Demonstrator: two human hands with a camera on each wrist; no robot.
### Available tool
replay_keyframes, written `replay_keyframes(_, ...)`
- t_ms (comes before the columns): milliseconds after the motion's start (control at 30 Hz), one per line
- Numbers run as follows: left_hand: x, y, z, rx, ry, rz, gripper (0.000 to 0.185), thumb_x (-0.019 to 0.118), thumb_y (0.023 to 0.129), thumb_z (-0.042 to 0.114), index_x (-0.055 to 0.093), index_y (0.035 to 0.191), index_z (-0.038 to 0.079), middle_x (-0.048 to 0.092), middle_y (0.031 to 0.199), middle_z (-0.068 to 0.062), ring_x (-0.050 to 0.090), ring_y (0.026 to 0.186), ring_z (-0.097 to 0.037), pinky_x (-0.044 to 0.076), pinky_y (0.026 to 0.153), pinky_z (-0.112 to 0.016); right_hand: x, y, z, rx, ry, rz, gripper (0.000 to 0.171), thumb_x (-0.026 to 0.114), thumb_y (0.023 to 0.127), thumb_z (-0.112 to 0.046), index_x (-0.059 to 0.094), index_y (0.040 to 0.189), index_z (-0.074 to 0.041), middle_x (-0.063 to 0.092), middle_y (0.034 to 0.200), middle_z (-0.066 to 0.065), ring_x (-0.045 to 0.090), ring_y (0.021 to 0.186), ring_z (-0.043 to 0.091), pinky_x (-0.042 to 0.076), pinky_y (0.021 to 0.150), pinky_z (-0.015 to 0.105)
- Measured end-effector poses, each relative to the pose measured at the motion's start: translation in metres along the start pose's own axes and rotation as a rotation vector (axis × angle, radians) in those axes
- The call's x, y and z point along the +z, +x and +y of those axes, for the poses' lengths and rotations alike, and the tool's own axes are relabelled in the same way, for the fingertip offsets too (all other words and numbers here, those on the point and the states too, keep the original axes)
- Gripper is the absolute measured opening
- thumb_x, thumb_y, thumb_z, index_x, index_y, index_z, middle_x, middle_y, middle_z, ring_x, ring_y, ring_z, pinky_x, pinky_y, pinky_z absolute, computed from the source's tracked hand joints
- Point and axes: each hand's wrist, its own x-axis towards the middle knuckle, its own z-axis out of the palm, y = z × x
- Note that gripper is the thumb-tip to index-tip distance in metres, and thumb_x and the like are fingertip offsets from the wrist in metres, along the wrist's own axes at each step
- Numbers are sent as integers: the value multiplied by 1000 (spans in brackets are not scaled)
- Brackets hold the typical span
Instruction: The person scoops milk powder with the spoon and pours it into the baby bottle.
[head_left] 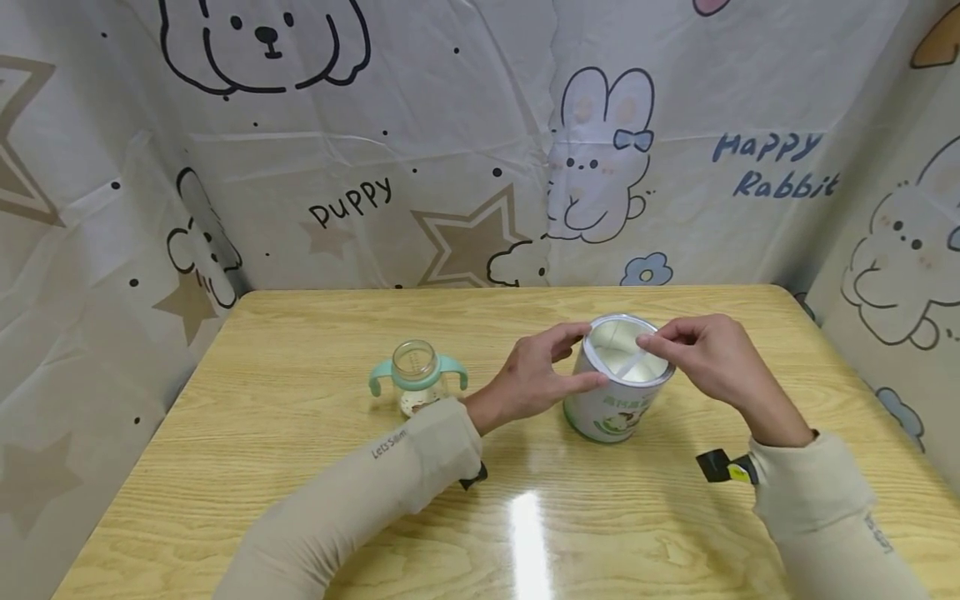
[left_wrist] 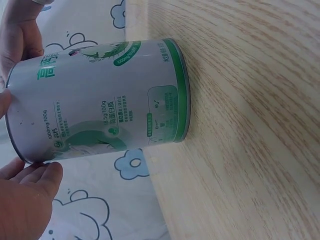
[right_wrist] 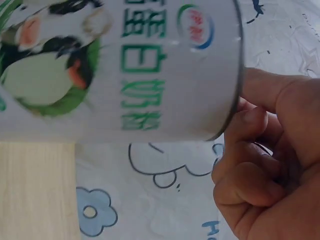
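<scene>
Currently: both hands at open tin rim

Cylindrical metal tin (head_left: pixel 617 408), glossy white-and-green printed label, stands upright right of centre on the wood-grain table (head_left: pixel 300 433). Pale powder inside. Left hand (head_left: pixel 536 375) curls round the tin's silvery rim, thumb at the near side. Right hand (head_left: pixel 708 354) pinches a thin white scoop handle (head_left: pixel 633 365) lying across the opening. Clear round baby bottle (head_left: pixel 416 377) with mint handles stands left, well apart. Cartoon-print sheeting (head_left: pixel 450 142) behind, creased.
</scene>
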Motion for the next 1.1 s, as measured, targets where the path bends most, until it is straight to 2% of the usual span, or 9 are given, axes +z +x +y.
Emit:
replay_keyframes(200, 1, 0, -1, 14, -7, 8, 60, 80, 87, 19, 54, 140, 4, 58, 139, -9, 54, 129, -16, 44, 105, -21, -3, -1, -5, 7, 42, -62, 44, 65, 98, -40, 73, 103, 3, 60, 81, 7, 47, 72, 22, 36, 53, 29)
replay_keyframes(467, 2, 0, -1, 5, 2, 9, 60, 80, 87, 18, 54, 140, 4, 58, 140, -9, 53, 130, -17, 44, 105, -21, -4, 1, 7, 87, 180, 15, 53, 59, 100, -45, 71, 109, 6, 60, 103, 15, 41, 91, 25, 33, 70, 36)
replay_keyframes(533, 2, 0, -1, 1, 3, 9, 60, 80, 87, 19, 54, 140, 4, 57, 140, -9, 53, 130, -17, 44, 105, -21, -6, 0, 10, 116, 218, 46, 55, 60, 99, -47, 70, 110, 6, 58, 91, 10, 43, 84, 22, 35, 66, 34)
replay_keyframes(700, 1, 0, 0, -11, -1, 6, 61, 80, 88, 19, 53, 141, 5, 57, 141, -9, 52, 131, -17, 43, 106, -21, -12, 0, 22, 178, 342, 111, 41, 62, 97, -49, 69, 91, -9, 40, 65, -6, 38, 57, 12, 33, 48, 27)
replay_keyframes(767, 1, -1, 0, -18, -5, 4, 61, 80, 88, 19, 53, 141, 5, 57, 141, -9, 52, 131, -17, 43, 106, -21, -12, 0, 27, 200, 377, 124, 37, 62, 97, -50, 67, 84, -16, 40, 64, -7, 38, 55, 11, 32, 48, 28)
replay_keyframes(867, 1, -1, 0, -26, -5, 7, 62, 80, 88, 20, 53, 141, 5, 57, 141, -9, 53, 131, -17, 44, 105, -20, -12, 1, 33, 226, 387, 143, 38, 61, 96, -51, 65, 77, -18, 40, 62, -8, 38, 54, 10, 32, 46, 28)
replay_keyframes(1100, 2, -1, 0, -13, -3, 13, 61, 80, 87, 20, 54, 140, 4, 57, 141, -8, 53, 130, -17, 44, 105, -20, -9, 1, 38, 249, 388, 152, 39, 59, 97, -53, 68, 72, -24, 45, 64, -9, 38, 54, 8, 34, 47, 25)
